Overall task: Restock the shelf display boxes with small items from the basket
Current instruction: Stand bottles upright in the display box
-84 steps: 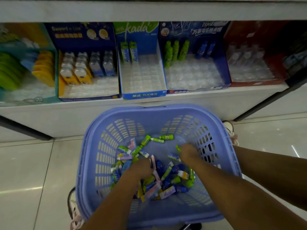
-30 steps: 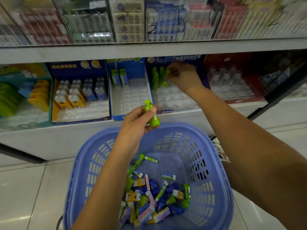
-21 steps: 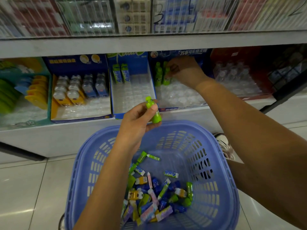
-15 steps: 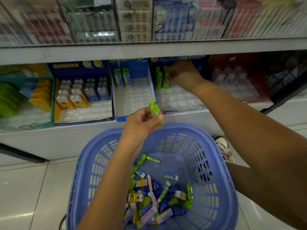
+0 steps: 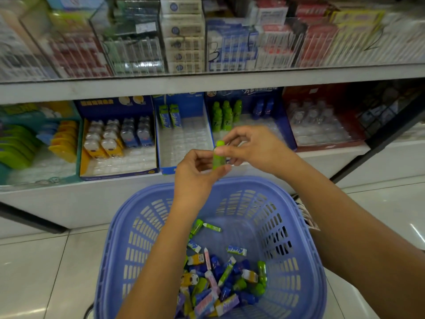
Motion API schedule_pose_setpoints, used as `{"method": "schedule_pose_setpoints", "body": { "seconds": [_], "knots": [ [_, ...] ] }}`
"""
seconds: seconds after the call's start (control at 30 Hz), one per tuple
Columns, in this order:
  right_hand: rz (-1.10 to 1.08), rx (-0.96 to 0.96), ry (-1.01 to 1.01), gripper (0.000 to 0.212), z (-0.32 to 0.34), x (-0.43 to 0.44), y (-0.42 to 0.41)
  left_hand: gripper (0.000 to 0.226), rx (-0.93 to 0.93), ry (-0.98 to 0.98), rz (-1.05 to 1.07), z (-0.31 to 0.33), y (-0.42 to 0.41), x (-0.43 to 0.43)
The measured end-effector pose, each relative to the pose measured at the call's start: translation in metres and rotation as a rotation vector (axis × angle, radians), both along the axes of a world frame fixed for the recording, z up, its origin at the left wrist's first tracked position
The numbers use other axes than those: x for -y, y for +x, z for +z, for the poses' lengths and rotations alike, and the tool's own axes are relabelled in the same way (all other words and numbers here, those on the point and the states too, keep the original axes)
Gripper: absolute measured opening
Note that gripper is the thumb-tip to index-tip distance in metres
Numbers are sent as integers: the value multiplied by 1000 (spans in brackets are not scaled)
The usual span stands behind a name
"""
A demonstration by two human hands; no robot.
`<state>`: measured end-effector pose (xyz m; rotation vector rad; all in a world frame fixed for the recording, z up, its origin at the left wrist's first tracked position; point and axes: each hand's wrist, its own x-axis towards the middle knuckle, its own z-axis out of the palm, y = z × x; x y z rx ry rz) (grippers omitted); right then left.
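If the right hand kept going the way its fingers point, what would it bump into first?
The green bottle in the left hand; the right hand seems to have its fingertips at the cap.

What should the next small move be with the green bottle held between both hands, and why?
Probably let the right hand take the green bottle from the left hand: it pinches the cap, and the display box has empty slots beside matching bottles.

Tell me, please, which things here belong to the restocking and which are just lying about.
Job: green bottle, gripped by left hand and right hand; purple basket; loose items in it; blue display box.
Lying about: cartons on the upper shelf; red display box.
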<state>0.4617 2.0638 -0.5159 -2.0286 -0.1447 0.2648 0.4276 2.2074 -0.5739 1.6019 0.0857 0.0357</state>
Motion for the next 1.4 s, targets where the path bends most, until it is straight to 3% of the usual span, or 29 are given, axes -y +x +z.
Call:
{"method": "schedule_pose_setpoints", "body": {
  "seconds": [0.13, 0.23, 0.33, 0.5, 0.7, 0.8, 0.9, 1.0, 1.4],
  "knots": [
    [18, 10, 27, 18, 4, 8, -2, 27, 81, 124, 18, 1, -2, 9],
    [132, 53, 9, 21, 13, 23, 1, 16, 97, 184, -140, 5, 2, 8],
    [166, 31, 39, 27, 19, 37, 6, 22, 125, 167, -199, 9, 6, 7],
    [-74, -33, 236, 33, 10, 38, 8, 31, 183, 126, 22, 9, 12, 24],
    [-179, 60, 161, 26, 5, 41, 18, 30, 189, 102, 52, 5, 21, 48],
    [-251, 176, 68, 24, 2, 49, 39, 53, 166, 381, -90, -4, 25, 51],
    [-282, 294, -122, 24, -4, 51, 68, 58, 181, 800, -278, -14, 23, 55],
    [-232, 332, -235, 31, -15, 46, 90, 69, 136, 1032, -362, -24, 16, 60],
    [-32, 240, -494, 39, -26, 49, 120, 70, 172, 1053, -386, -28, 19, 58]
  ]
}}
